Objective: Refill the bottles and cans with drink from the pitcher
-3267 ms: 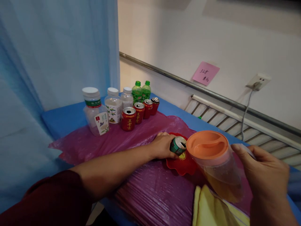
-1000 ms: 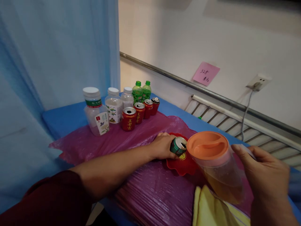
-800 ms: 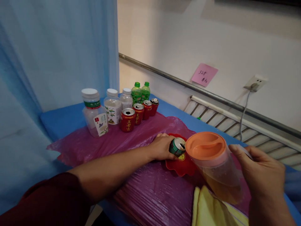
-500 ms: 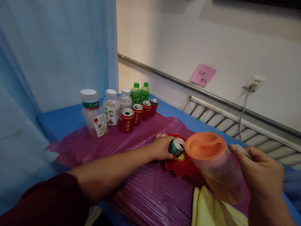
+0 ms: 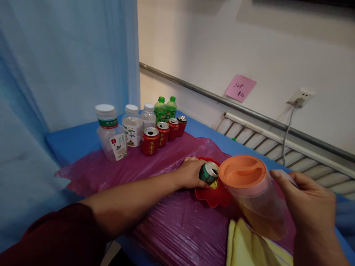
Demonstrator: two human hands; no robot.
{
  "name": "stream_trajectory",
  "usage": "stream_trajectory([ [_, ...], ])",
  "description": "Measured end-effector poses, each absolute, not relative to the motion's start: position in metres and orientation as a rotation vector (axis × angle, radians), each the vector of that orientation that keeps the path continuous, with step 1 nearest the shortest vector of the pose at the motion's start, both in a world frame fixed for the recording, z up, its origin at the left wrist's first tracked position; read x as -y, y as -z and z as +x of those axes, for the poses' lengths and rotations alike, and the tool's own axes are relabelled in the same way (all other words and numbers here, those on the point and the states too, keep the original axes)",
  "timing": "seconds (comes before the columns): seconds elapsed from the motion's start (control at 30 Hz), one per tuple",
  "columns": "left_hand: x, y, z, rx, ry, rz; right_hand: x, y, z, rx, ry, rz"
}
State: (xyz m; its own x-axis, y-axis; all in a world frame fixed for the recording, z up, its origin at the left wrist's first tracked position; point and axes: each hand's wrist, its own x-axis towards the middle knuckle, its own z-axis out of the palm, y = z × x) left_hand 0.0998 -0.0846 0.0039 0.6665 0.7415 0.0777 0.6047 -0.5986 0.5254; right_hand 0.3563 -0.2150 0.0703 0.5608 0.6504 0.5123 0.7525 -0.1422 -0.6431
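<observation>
My left hand is wrapped around a green can, its opened top tilted to the right. The can is over a red scalloped plate. In my right hand is the handle of a clear pitcher with an orange lid. The pitcher leans left and holds a yellowish-brown liquid. Its lid edge is right beside the can's top; I cannot tell whether they touch or whether liquid flows. A folded yellow cloth lies below the pitcher.
Purple plastic sheeting covers part of the blue table surface. Several red cans stand in a row at the back left, beside white-capped jars and two green bottles. A radiator runs along the wall.
Both hands, the can and the pitcher keep almost the same pose. The whole view has shifted very slightly.
</observation>
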Motion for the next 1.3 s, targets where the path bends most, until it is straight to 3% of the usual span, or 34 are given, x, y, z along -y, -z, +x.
stream_trajectory([
  [1.3,0.0849,-0.0030,0.1000,-1.052,-0.401,2.442,0.2138,-0.0668,0.3599,1.163,0.140,-1.860],
])
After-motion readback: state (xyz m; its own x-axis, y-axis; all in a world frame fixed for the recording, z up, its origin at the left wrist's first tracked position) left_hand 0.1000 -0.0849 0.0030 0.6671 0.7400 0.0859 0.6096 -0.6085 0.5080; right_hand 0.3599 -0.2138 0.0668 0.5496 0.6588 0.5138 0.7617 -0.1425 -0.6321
